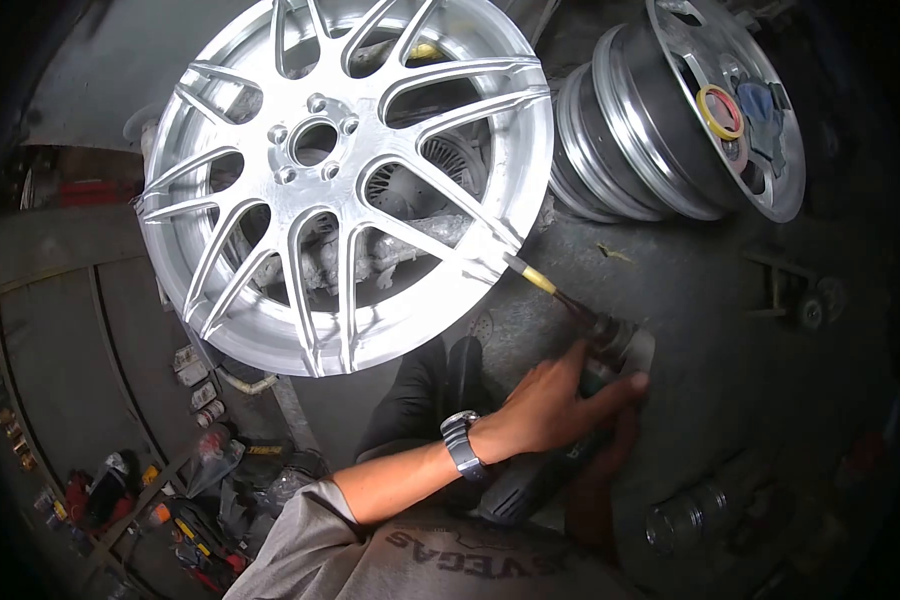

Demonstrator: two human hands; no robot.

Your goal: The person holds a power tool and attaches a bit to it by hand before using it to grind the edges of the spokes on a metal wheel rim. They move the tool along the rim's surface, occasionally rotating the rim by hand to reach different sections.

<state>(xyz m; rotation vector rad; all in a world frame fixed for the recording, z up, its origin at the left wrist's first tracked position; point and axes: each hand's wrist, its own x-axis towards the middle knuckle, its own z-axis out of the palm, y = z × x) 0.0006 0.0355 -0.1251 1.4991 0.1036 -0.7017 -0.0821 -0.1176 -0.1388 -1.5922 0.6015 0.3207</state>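
A silver multi-spoke wheel rim (370,160) fills the upper middle of the view, its face toward me. My left hand (538,405), with a watch on the wrist, wraps round the front of a dark power grinder (518,495). My right hand (618,445) grips the same tool from behind, partly hidden by the left hand. From the tool's head runs a thin shaft with a yellow and grey tip (538,280). That tip meets the rim's lower right edge, at the end of a spoke.
More wheel rims (630,120) are stacked at the upper right. On the outermost lie a roll of yellow tape (720,112) and a blue cloth (760,115). A clear jar (688,515) is at the lower right. Assorted tools (195,535) crowd the lower left, and a small wheeled dolly (810,305) stands right.
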